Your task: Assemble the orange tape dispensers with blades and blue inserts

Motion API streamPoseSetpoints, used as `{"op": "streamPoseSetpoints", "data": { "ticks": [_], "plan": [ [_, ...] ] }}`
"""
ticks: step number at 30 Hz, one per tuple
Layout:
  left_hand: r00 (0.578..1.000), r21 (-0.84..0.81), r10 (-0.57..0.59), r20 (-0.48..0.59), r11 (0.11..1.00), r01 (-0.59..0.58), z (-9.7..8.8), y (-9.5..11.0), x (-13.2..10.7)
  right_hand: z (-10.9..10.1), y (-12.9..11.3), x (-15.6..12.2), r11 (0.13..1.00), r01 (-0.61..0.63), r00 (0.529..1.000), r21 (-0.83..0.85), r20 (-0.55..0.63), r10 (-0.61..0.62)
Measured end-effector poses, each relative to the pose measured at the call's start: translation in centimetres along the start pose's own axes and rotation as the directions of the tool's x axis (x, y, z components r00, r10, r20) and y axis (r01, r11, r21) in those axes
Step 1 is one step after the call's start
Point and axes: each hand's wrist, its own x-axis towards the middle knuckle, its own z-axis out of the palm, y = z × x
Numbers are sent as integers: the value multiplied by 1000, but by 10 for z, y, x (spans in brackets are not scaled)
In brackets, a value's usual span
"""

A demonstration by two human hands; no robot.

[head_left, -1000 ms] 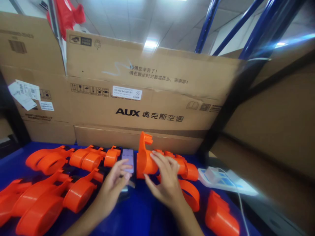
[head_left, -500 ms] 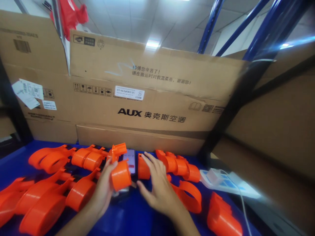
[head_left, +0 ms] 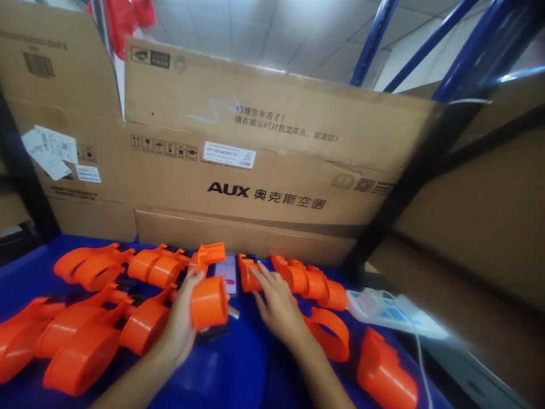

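My left hand (head_left: 181, 324) is wrapped round an orange plastic cylinder part (head_left: 208, 295) and holds it just above the blue table (head_left: 238, 369), its round end facing me. My right hand (head_left: 276, 304) lies with fingers stretched over another orange part (head_left: 247, 275) beside a row of orange housings (head_left: 310, 284). A phone (head_left: 227, 272) with a lit screen stands between the two hands, against the cardboard.
Several orange housings (head_left: 85, 329) lie at the left; an orange ring (head_left: 330, 332) and another orange piece (head_left: 385, 378) lie at the right. A white power strip (head_left: 383, 309) with a cable sits at the right. Large cardboard boxes (head_left: 264, 170) wall the back. Blue rack posts (head_left: 374, 40) rise behind.
My left hand left the phone, took up the orange cylinder part and keeps holding it. My right hand let go of the tall orange part and reached to a piece by the phone.
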Motion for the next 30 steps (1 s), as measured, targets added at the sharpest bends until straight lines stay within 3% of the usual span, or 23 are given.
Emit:
{"op": "streamPoseSetpoints", "data": {
  "ticks": [6,10,13,16,22,30],
  "plan": [
    [1000,-80,7,-10,997,-8,-3,4,-1,-22,-17,-4,983,77,992,168,-107,-59],
    [999,-93,28,39,995,-25,-4,4,1,-30,-36,-8,927,185,969,327,93,-227],
    [997,-72,55,48,996,-51,-4,4,2,-25,-44,-11,965,124,940,231,285,-189],
    [998,-42,51,38,998,-50,-4,5,1,-17,-47,-13,993,89,921,71,374,-109],
    [998,-176,-70,8,982,70,-6,13,2,-8,-50,-11,996,53,911,-74,411,-18],
    [990,-207,-101,-102,975,79,-1,18,0,-12,-45,-10,996,33,917,-84,400,3]
  ]
}}
